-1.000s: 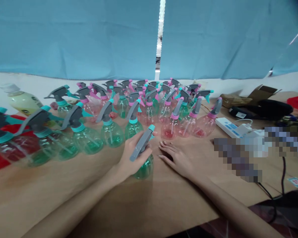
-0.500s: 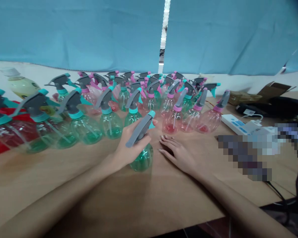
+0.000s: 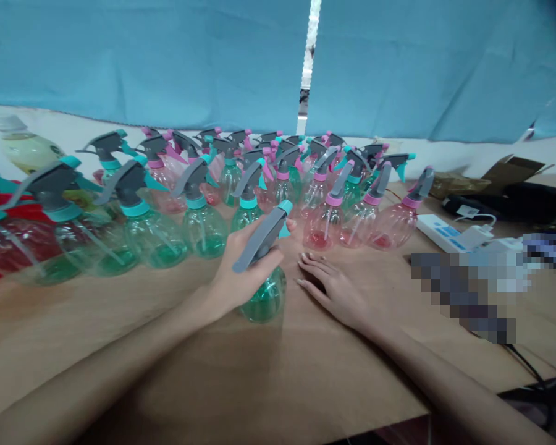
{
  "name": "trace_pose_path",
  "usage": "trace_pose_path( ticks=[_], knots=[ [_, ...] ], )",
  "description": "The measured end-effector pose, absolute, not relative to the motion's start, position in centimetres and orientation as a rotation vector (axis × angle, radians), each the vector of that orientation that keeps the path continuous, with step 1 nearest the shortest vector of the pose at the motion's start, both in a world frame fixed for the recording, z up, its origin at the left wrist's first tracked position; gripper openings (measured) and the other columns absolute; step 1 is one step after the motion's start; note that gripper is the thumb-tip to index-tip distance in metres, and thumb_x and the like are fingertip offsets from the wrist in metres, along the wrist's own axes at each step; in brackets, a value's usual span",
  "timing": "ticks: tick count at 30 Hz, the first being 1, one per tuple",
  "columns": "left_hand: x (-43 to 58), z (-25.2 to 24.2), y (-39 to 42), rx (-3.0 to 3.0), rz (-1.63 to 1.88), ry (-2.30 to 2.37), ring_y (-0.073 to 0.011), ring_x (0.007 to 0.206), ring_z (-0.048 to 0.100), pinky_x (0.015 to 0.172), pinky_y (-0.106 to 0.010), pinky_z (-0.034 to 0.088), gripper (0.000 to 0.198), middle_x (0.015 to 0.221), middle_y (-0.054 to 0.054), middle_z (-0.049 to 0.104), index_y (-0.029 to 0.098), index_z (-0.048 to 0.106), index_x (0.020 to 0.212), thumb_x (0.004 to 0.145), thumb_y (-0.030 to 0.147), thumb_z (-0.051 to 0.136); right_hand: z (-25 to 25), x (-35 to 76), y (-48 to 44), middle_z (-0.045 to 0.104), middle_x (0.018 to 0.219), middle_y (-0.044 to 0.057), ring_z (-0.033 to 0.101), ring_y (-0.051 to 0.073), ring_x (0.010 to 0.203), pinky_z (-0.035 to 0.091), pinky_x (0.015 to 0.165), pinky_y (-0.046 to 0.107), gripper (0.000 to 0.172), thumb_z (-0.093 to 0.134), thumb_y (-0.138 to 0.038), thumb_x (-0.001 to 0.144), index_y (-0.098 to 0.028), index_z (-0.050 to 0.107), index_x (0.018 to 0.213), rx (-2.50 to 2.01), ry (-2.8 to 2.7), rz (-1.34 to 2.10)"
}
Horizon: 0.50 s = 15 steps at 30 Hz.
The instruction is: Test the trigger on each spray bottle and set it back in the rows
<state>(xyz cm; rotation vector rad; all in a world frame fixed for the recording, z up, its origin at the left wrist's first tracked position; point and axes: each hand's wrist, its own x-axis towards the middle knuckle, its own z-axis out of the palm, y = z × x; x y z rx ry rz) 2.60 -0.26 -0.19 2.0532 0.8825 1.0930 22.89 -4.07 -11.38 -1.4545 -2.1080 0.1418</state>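
My left hand [image 3: 248, 262] is wrapped round the neck of a green spray bottle [image 3: 265, 300] with a grey and teal trigger head. That bottle stands upright on the wooden table [image 3: 231, 383], with green liquid inside. Flat on the table to its right lies my right hand [image 3: 336, 287], fingers stretched out and holding nothing. Beyond the right hand stand pink spray bottles, the nearest one [image 3: 323, 230] holding a little red liquid. A row of green spray bottles, among them one with a teal collar [image 3: 205, 232], runs off to the left.
More pink and green spray bottles crowd the back, before a blue cloth [image 3: 167, 62]. At right lie a white power strip [image 3: 438, 232], a blurred-out dark object [image 3: 461, 296], cables and an open cardboard box [image 3: 514, 173]. A pale yellow bottle [image 3: 28, 151] stands at far left.
The view has shifted slightly, so things at the edges sit a little farther outward. Both hands keep their places, the left one still round the same spray bottle.
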Motion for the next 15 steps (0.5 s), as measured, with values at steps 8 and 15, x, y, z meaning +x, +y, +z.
trace_pose_path(
  ticks=[8, 15],
  knots=[
    [2.60, -0.47, -0.06, 2.053, 1.125, 0.885, -0.0144, 0.063, 0.053, 0.057, -0.028, 0.039, 0.009, 0.069, 0.002, 0.057, 0.021, 0.057, 0.082, 0.074, 0.021, 0.053, -11.56, 22.90, -4.05, 0.055, 0.134, 0.008, 0.044, 0.026, 0.129, 0.035, 0.108, 0.051, 0.042, 0.044, -0.038, 0.094, -0.023, 0.051, 0.132, -1.435, -2.096, 0.136],
    [2.33, -0.30, -0.06, 2.088, 1.086, 0.853, -0.0133, 0.058, 0.050, 0.054, -0.027, 0.036, 0.017, 0.066, 0.003, 0.058, 0.022, 0.060, 0.087, 0.074, 0.017, 0.051, -11.68, 22.88, -4.08, 0.055, 0.134, 0.009, 0.043, 0.026, 0.130, 0.035, 0.109, 0.050, 0.043, 0.044, -0.039, 0.094, -0.021, 0.051, 0.132, -1.454, -2.107, 0.129]
  ],
)
